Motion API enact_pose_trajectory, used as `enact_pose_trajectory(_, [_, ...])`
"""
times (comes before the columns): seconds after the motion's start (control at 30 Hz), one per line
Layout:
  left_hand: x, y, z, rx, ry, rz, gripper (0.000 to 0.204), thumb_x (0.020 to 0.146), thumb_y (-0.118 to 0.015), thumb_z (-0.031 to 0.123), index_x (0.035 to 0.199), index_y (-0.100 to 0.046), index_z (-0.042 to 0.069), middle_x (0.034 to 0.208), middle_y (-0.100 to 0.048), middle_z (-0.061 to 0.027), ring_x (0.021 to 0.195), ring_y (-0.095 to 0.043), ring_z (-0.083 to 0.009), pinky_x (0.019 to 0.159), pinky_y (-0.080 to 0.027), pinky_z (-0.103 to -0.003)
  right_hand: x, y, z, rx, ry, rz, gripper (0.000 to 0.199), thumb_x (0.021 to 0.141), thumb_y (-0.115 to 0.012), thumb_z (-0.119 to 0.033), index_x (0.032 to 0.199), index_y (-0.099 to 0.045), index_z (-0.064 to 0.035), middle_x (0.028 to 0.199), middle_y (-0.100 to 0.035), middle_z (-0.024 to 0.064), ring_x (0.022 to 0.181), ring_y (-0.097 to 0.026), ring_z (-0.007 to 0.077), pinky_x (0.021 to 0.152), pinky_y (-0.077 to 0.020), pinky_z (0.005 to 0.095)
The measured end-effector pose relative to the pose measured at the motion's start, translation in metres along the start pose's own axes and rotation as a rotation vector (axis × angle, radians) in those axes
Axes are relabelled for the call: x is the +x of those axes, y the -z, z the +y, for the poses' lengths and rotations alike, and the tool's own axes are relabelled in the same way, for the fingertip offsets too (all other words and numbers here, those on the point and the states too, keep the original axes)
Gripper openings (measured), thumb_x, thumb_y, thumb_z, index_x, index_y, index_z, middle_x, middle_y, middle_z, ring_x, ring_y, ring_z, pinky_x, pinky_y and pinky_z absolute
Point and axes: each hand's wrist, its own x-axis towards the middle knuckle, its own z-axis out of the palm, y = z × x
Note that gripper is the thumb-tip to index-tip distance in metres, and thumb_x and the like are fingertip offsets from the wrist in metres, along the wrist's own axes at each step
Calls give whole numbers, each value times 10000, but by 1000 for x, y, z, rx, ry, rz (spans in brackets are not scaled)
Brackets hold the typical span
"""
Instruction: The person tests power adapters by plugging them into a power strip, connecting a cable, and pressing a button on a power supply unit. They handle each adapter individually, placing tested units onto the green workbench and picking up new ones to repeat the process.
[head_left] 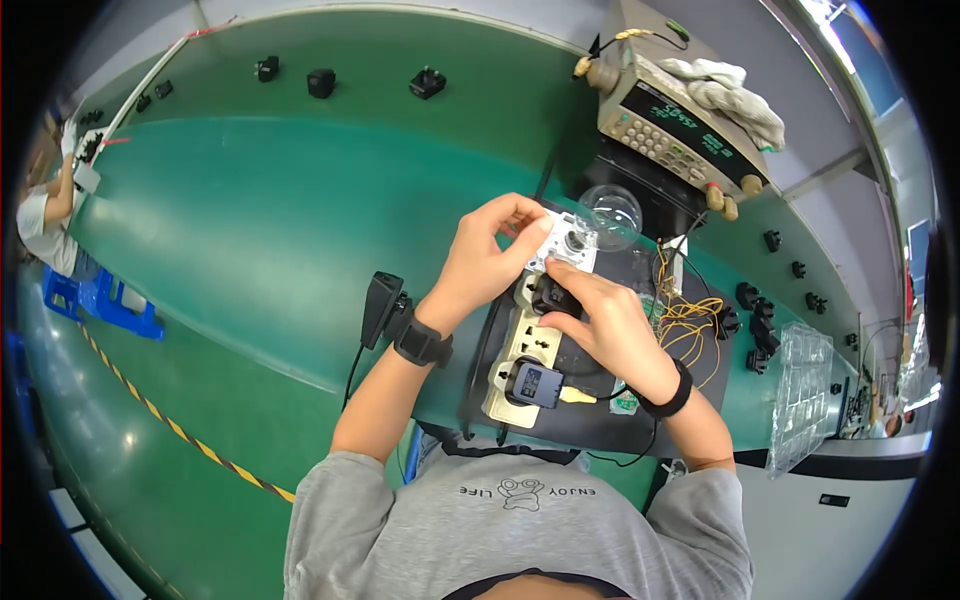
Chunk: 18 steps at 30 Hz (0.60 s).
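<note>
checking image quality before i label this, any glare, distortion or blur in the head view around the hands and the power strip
Head view: strong fisheye bend, so the green bench edges curve and the corners go black; overhead-light glare washes the top right and puts soft sheen on the bench; the left hand, right hand and beige power strip are fairly sharp in the middle; the clear round piece catches reflections; the person at far left is smeared by the rim.

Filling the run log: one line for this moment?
left hand: holds white socket module | right hand: on black plug | power strip: below
</note>
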Motion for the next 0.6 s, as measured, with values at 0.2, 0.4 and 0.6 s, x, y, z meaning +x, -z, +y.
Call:
enact_pose_trajectory(0.2, [-46, 21, 14, 76, -183, -278, 128, 748, -700, 89, 813, -615, 18, 877, -633, -81, 818, -597, -192, 747, -462, -301, -41, 7, -8, -124, 60, 189, 491, 698, -753, -173, 1113, -576, 18, 1137, -584, 164, 1090, -529, 306, 930, -401, 394])
enact_pose_trajectory(0.4, [-91, 9, 34, 188, -2, -485, 538, 599, -838, 193, 1059, -605, 39, 1077, -601, -97, 1029, -551, -240, 884, -433, -349, -91, 2, -7, 357, -65, 24, 180, 715, -730, -56, 887, -684, -24, 826, -660, 92, 704, -630, 210, 621, -483, 286])
enact_pose_trajectory(0.6, [-93, 12, 36, 384, -43, -550, 500, 624, -818, 197, 1051, -606, 47, 1070, -618, -78, 1024, -560, -234, 893, -399, -359, -92, 17, 17, 227, -199, 235, 119, 760, -665, 2, 877, -649, 15, 809, -631, 101, 690, -607, 193, 616, -474, 277])
